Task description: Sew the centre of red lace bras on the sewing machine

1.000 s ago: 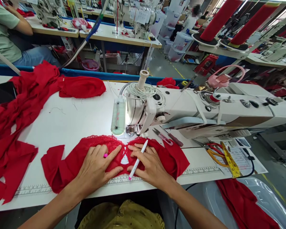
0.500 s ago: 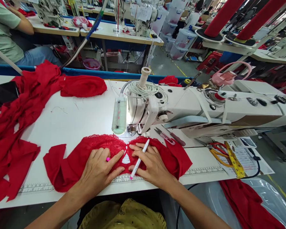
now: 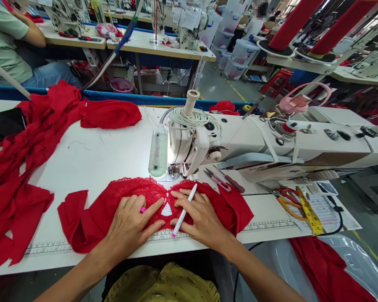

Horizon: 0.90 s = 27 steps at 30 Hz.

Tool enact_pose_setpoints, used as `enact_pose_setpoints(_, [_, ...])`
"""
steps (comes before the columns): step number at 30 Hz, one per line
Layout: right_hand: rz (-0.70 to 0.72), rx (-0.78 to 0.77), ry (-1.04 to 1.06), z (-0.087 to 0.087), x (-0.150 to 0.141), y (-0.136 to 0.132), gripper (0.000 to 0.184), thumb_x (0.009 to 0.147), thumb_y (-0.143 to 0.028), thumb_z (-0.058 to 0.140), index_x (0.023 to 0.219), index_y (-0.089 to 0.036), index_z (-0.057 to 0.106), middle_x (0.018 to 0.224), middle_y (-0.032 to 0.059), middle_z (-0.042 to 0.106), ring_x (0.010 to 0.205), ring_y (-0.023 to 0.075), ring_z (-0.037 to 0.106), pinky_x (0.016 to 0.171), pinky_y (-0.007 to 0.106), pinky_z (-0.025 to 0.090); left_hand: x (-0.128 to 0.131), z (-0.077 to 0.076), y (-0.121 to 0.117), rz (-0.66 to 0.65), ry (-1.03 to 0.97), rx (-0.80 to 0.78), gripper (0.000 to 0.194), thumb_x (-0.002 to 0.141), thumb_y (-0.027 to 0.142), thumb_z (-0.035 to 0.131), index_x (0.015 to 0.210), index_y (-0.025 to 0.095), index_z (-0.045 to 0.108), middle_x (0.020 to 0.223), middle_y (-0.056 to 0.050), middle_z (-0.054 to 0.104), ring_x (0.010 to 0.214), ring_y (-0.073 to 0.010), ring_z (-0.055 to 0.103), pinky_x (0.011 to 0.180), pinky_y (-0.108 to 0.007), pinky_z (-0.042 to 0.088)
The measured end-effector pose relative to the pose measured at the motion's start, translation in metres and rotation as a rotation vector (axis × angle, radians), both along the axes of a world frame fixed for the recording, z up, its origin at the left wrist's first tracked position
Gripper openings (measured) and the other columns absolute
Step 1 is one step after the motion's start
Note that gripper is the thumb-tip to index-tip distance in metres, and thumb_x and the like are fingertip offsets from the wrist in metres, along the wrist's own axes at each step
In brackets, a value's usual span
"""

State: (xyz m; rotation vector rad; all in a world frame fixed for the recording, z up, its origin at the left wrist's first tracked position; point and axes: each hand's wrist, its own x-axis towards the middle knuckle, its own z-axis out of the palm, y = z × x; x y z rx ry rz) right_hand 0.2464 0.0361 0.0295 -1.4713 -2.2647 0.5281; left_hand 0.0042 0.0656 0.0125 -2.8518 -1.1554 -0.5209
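A red lace garment piece (image 3: 91, 218) lies flat on the white table (image 3: 101, 155), in front of the sewing machine (image 3: 255, 142). My left hand (image 3: 130, 224) presses flat on its middle, with a small pink object showing between the fingers. My right hand (image 3: 201, 220) presses on the garment's right half and holds a white pen with a pink tip (image 3: 183, 212) between its fingers. The two index fingers meet near a small triangular opening in the fabric.
A heap of red fabric (image 3: 28, 142) covers the table's left side, beside a dark phone (image 3: 8, 121). Thread snips (image 3: 217, 179), orange scissors (image 3: 285, 202) and a yellow tape measure (image 3: 307, 209) lie right of the needle. A seated person (image 3: 6, 42) works at the far left.
Both hands hold the same pose on the garment; only the view has shifted slightly since a second ago.
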Motion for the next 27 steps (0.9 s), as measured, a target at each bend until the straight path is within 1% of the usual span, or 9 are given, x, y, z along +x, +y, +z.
enact_pose_setpoints(7, [0.0, -0.012, 0.014, -0.002, 0.001, 0.0, 0.029, 0.087, -0.039, 0.074, 0.11, -0.025, 0.062, 0.141, 0.0079, 0.06, 0.133, 0.0326, 0.051, 0.098, 0.048, 0.041, 0.0, 0.0, 0.002, -0.011, -0.009, 0.01, 0.044, 0.099, 0.042, 0.053, 0.137, 0.021, 0.058, 0.085, -0.004, 0.048, 0.078, -0.0217, 0.044, 0.072, -0.035, 0.032])
enact_pose_setpoints(11, [-0.003, -0.018, 0.016, -0.001, 0.0, 0.0, 0.029, 0.087, -0.037, 0.075, 0.109, -0.025, 0.062, 0.141, 0.0081, 0.06, 0.133, 0.0332, 0.051, 0.097, 0.048, 0.041, 0.001, 0.006, -0.001, -0.019, -0.039, 0.001, 0.043, 0.098, 0.038, 0.055, 0.136, 0.018, 0.056, 0.085, -0.004, 0.046, 0.077, -0.0211, 0.042, 0.07, -0.034, 0.032])
enact_pose_setpoints(12, [-0.002, -0.017, 0.017, -0.001, 0.0, 0.0, 0.029, 0.086, -0.036, 0.076, 0.109, -0.025, 0.062, 0.141, 0.0079, 0.06, 0.133, 0.0332, 0.05, 0.097, 0.048, 0.041, 0.002, 0.008, -0.003, -0.033, -0.059, 0.007, 0.041, 0.098, 0.033, 0.057, 0.136, 0.018, 0.056, 0.084, -0.003, 0.045, 0.076, -0.0204, 0.041, 0.069, -0.033, 0.032])
enact_pose_setpoints(14, [-0.001, -0.013, 0.016, 0.0, 0.0, 0.0, 0.029, 0.086, -0.036, 0.076, 0.109, -0.025, 0.062, 0.142, 0.0075, 0.06, 0.133, 0.0328, 0.051, 0.097, 0.047, 0.042, 0.002, 0.012, -0.009, -0.086, -0.107, 0.048, 0.035, 0.096, 0.02, 0.058, 0.131, 0.019, 0.058, 0.081, -0.002, 0.042, 0.074, -0.0191, 0.038, 0.067, -0.032, 0.031])
enact_pose_setpoints(16, [0.0, -0.012, 0.012, 0.0, 0.0, 0.0, 0.029, 0.086, -0.035, 0.076, 0.109, -0.024, 0.062, 0.142, 0.0071, 0.06, 0.132, 0.0322, 0.051, 0.096, 0.046, 0.042, 0.001, 0.013, -0.015, -0.154, -0.123, 0.105, 0.036, 0.093, 0.006, 0.055, 0.126, 0.019, 0.061, 0.08, -0.001, 0.041, 0.075, -0.0188, 0.039, 0.069, -0.033, 0.033])
enact_pose_setpoints(18, [0.0, -0.01, 0.008, 0.0, 0.0, 0.0, 0.028, 0.086, -0.033, 0.076, 0.108, -0.024, 0.062, 0.142, 0.0069, 0.06, 0.132, 0.0319, 0.051, 0.096, 0.046, 0.041, 0.001, 0.011, -0.022, -0.189, -0.089, 0.146, 0.039, 0.091, -0.001, 0.049, 0.124, 0.016, 0.062, 0.081, -0.002, 0.042, 0.075, -0.0191, 0.04, 0.07, -0.034, 0.035])
enact_pose_setpoints(20, [0.002, -0.001, 0.009, 0.0, 0.0, 0.0, 0.028, 0.086, -0.033, 0.076, 0.108, -0.024, 0.062, 0.142, 0.0073, 0.06, 0.132, 0.0319, 0.051, 0.096, 0.045, 0.041, 0.0, 0.007, -0.028, -0.174, -0.034, 0.167, 0.041, 0.091, -0.001, 0.045, 0.126, 0.013, 0.061, 0.084, -0.004, 0.045, 0.075, -0.0197, 0.041, 0.071, -0.035, 0.038])
enact_pose_setpoints(23, [0.007, 0.019, 0.02, -0.002, 0.001, 0.0, 0.028, 0.088, -0.038, 0.074, 0.107, -0.023, 0.061, 0.141, 0.0078, 0.061, 0.131, 0.0316, 0.052, 0.095, 0.044, 0.04, 0.001, 0.0, -0.036, -0.115, 0.028, 0.179, 0.044, 0.091, -0.001, 0.043, 0.131, 0.01, 0.057, 0.087, -0.006, 0.048, 0.077, -0.0211, 0.045, 0.075, -0.038, 0.041])
enact_pose_setpoints(27, [0.006, 0.046, 0.028, -0.005, 0.001, 0.0, 0.026, 0.091, -0.042, 0.07, 0.106, -0.023, 0.06, 0.14, 0.007, 0.062, 0.13, 0.0306, 0.053, 0.095, 0.044, 0.04, 0.003, -0.002, -0.042, -0.052, 0.044, 0.204, 0.046, 0.09, -0.004, 0.043, 0.133, 0.009, 0.054, 0.092, -0.008, 0.049, 0.082, -0.0232, 0.047, 0.081, -0.043, 0.043])
